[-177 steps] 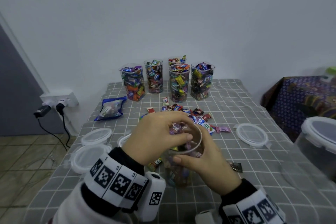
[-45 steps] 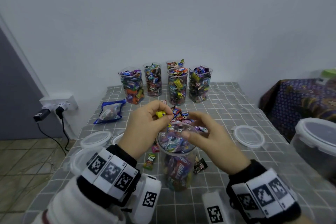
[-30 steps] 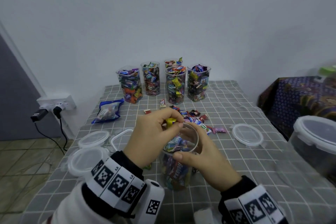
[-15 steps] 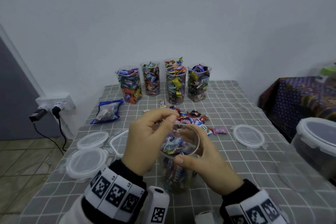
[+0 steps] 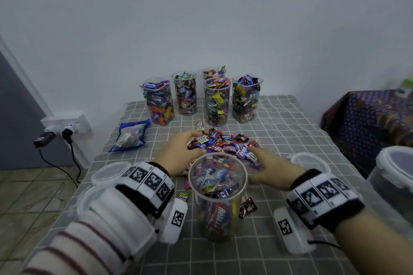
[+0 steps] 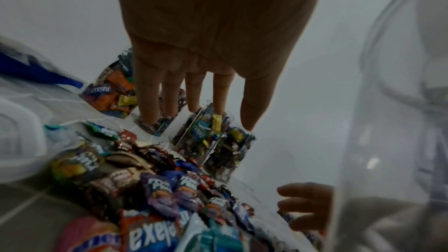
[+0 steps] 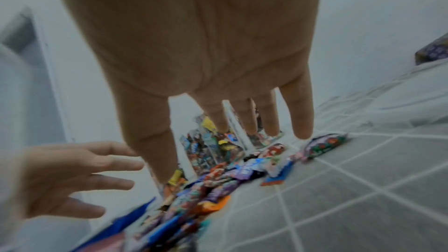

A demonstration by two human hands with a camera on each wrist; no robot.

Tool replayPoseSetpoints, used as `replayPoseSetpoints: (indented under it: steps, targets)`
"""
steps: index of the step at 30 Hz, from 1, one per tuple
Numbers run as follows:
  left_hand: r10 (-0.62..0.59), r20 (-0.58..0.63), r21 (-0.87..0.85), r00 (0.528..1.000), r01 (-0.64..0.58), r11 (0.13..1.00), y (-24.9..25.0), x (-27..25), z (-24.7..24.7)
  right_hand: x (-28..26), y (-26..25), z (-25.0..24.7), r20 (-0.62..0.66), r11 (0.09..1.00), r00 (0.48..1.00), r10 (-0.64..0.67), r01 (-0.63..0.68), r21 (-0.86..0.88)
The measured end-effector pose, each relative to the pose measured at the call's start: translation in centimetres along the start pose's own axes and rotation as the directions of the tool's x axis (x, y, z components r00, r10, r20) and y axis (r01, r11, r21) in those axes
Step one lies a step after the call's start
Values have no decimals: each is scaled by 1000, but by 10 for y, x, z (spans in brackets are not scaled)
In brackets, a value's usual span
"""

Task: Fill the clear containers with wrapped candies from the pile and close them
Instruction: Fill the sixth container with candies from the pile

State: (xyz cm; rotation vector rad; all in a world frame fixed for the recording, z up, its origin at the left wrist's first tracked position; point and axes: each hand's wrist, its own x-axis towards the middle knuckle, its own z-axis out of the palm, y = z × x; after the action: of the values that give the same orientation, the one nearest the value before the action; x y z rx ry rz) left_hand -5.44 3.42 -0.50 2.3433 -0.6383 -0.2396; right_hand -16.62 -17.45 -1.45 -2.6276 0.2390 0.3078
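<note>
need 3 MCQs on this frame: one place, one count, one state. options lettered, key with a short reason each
1. Where is the candy pile relative to the near container?
A. behind it, toward the wall
B. inside a lid
C. on the floor

2. How many filled containers stand at the back of the table?
A. two
B. five
C. eight

3. What state is the near container in?
A. empty
B. closed with a lid
C. nearly full, no lid

Key: A, the pile lies between it and the back row. B, the head view shows five. C, candies reach near its open rim while the left hand and right hand reach open to the pile.
</note>
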Motion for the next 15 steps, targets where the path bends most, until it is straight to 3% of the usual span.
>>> replayPoseSetpoints:
  steps: [3,8,12,15]
  targets:
    - [-57,115,103,992,46,994,-6,21,7,23,10,-3,-66,991,990,127,-129,-26]
    - [-182,155,241,971,142,960,-9,47,13,49,16,-5,-57,944,946,318,-322,-75]
    - [-353,193,392,916,258,883,-20,61,17,61,11,-1,-16,938,949,316,-315,-148]
    - [-397,197,429,896,286,857,-27,63,22,64,3,5,48,948,963,266,-252,-196]
